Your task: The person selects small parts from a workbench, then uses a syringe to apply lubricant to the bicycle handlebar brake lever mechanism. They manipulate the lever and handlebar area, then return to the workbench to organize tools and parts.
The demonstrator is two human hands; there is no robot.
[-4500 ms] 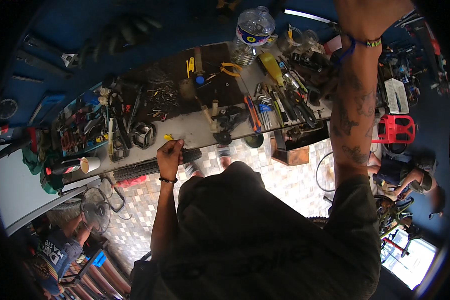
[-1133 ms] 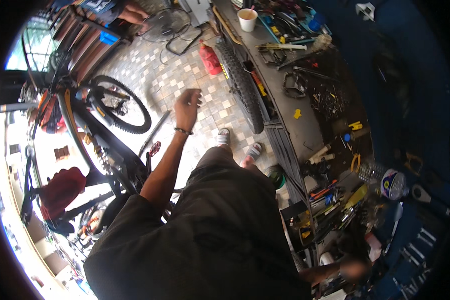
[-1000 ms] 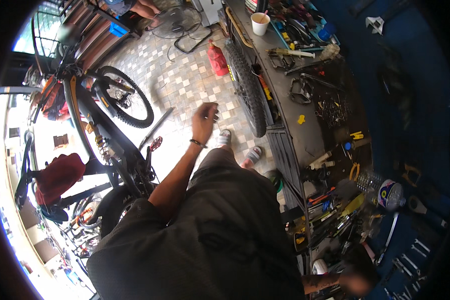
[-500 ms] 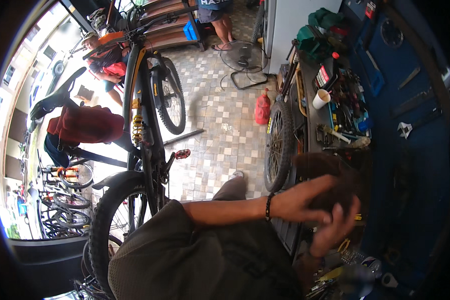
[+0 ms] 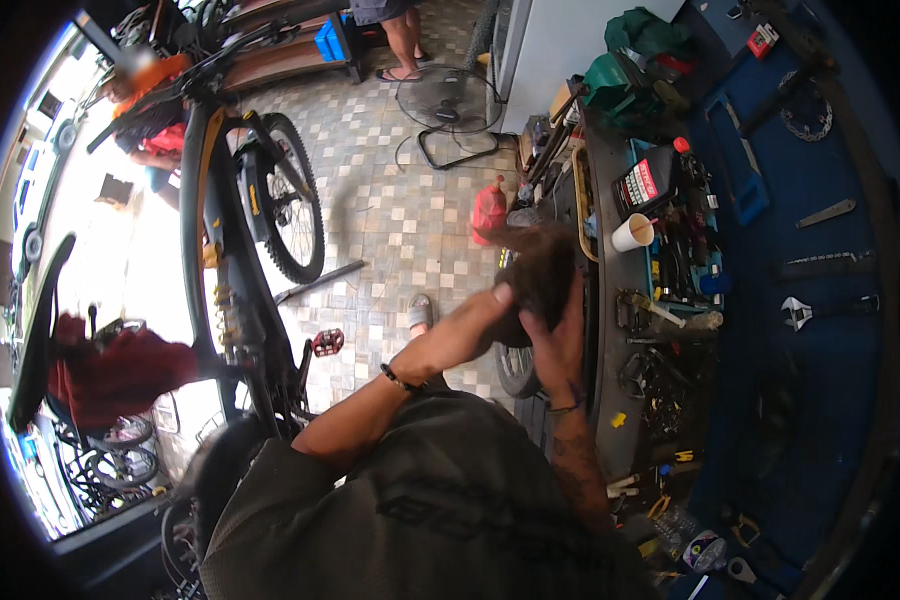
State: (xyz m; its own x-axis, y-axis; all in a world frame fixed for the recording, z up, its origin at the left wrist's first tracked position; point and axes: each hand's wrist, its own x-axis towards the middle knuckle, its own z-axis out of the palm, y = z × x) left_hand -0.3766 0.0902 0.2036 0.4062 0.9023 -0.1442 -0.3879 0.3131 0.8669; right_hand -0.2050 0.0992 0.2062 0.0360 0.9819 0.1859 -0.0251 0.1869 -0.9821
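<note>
Both hands are raised in front of me, near the edge of the workbench. Between them is a dark brown rag [image 5: 545,265], limp and smeared by motion. My left hand [image 5: 470,328], with a beaded bracelet at the wrist, is closed on the rag from the left. From the right, my right hand [image 5: 558,345] grips the same rag, its fingers partly hidden by the cloth. Behind them, a bicycle wheel [image 5: 516,372] leans by the bench and is mostly covered.
At left stands a mountain bike [image 5: 210,200] with a red cloth [image 5: 120,370] hanging near its saddle. The bench at right holds a paper cup [image 5: 633,233], a black bottle [image 5: 648,180] and many tools. A floor fan [image 5: 450,100] and a red container [image 5: 489,210] stand ahead; people are beyond.
My hands have moved left with the rag, from over the bench to its near edge, and now meet around it. The view has shifted, so the bike sits farther left.
</note>
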